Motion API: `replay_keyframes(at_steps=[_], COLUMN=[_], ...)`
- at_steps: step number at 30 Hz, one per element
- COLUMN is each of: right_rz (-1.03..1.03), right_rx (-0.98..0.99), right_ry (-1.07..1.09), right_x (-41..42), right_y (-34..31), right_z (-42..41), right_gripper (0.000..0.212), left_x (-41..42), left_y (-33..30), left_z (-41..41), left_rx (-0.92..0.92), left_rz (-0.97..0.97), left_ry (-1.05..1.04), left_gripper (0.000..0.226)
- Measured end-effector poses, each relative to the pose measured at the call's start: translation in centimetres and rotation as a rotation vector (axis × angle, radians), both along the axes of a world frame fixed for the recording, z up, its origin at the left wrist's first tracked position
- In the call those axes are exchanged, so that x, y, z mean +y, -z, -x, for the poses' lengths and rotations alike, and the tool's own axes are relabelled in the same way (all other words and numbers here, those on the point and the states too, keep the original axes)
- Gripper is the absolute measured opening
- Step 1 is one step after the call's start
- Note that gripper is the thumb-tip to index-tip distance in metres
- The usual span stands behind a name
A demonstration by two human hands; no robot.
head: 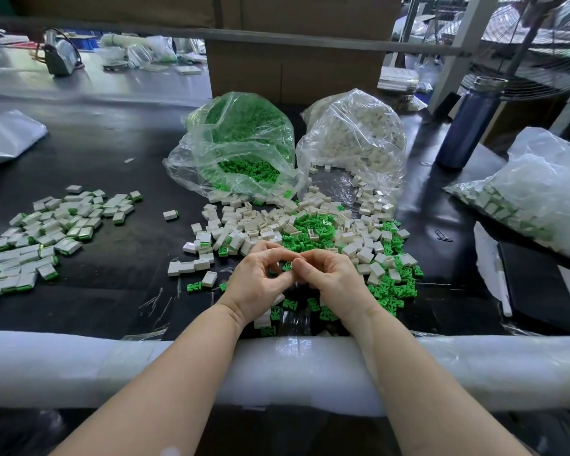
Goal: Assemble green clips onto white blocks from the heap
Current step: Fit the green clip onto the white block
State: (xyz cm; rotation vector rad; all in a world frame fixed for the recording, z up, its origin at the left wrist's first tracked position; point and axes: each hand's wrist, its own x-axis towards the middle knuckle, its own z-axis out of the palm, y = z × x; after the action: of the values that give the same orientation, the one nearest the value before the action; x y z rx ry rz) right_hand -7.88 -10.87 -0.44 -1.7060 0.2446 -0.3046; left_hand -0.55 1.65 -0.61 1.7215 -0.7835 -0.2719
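the left hand (260, 284) and the right hand (329, 278) are meeting fingertip to fingertip just above the near edge of the heap (310, 232), fingers curled inward; a green clip (287, 266) is showing in the gap between them, and both hands appear to be pinching it, though whether a white block is tucked in there too is hidden by the fingers. loose white blocks (260, 225) and green clips are lying mixed on the black table (119, 153) around and beyond the hands. far behind the heap, an open clear bag of green clips (237, 143) is sitting left of a clear bag of white blocks (356, 133). finished blocks with green edges (46, 235) are spreading out well to the left, and a bag of assembled pieces (533, 192) is lying at the right, near a blue bottle (468, 123)
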Motion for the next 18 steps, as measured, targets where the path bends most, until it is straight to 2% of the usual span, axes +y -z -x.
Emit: replay_keyframes(at_steps=[18], right_rz=[-0.039], right_rx=[0.014], right_ry=[-0.022], right_x=[0.09], right_y=[-0.10], right_z=[0.07], right_gripper=[0.015], left_x=[-0.01], left_y=[0.13], left_z=[0.07], left_rx=[-0.007], left_rz=[-0.034], left_ry=[0.011], left_gripper=[0.015])
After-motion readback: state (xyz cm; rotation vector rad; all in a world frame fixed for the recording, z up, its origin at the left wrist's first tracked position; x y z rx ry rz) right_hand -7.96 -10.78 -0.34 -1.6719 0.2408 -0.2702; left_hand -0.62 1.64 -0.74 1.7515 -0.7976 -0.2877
